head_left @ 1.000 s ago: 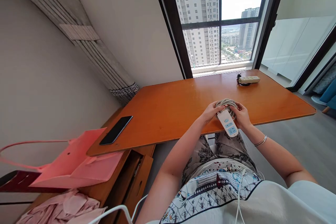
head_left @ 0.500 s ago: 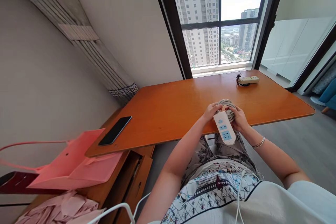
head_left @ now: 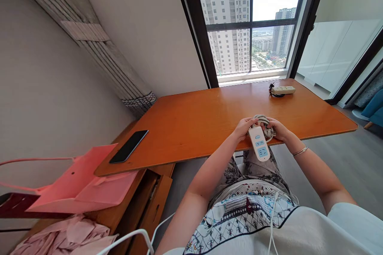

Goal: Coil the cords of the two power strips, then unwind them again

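Note:
A white power strip with light blue socket faces hangs tilted over the table's front edge. Its grey cord is coiled in a bundle just above it. My left hand is closed on the strip's upper end and the near side of the coil. On the other side, my right hand has its fingers closed round the coiled cord. Part of the coil is hidden by my fingers.
On the wooden table, a second power strip with a black plug lies at the back right, and a black phone at the left. A pink bag and pink cloth are at the lower left.
Both hands have shifted slightly right with the power strip and cord. The strip hangs a little more upright, and my right hand has moved slightly away from my left.

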`<action>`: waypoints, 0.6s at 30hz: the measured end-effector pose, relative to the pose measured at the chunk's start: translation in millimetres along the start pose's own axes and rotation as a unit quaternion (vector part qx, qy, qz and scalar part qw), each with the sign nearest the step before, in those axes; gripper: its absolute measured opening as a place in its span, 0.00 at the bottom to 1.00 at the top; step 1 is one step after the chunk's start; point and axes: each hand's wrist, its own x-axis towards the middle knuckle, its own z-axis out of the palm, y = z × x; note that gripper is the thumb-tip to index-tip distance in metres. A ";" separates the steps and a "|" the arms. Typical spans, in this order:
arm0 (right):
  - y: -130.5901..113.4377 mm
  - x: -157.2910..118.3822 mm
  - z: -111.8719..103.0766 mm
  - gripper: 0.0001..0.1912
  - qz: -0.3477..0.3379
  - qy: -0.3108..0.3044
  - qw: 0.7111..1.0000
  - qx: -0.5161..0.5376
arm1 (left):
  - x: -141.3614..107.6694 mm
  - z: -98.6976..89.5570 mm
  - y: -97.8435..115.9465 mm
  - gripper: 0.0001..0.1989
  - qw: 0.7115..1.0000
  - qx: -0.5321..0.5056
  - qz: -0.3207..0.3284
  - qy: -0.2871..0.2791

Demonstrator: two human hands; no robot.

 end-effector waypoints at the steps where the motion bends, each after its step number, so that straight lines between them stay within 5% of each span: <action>1: -1.1 -0.2 -1.0 0.11 0.002 -0.002 1.000 0.001 | 0.7 0.2 -0.6 0.21 1.000 0.001 -0.001 0.003; 5: -9.8 -2.4 -3.4 0.29 0.014 0.000 0.998 -0.063 | 3.4 -0.6 -1.0 0.23 1.000 -0.020 0.003 0.013; 13: -3.9 -4.7 -8.5 0.30 -0.044 0.124 0.975 -0.181 | 11.9 -8.0 -5.0 0.19 0.991 -0.130 -0.012 0.030; 18: 9.7 -17.2 -1.1 0.48 -0.018 0.181 0.974 -0.132 | 16.2 -10.5 -7.2 0.14 0.974 -0.208 -0.032 0.084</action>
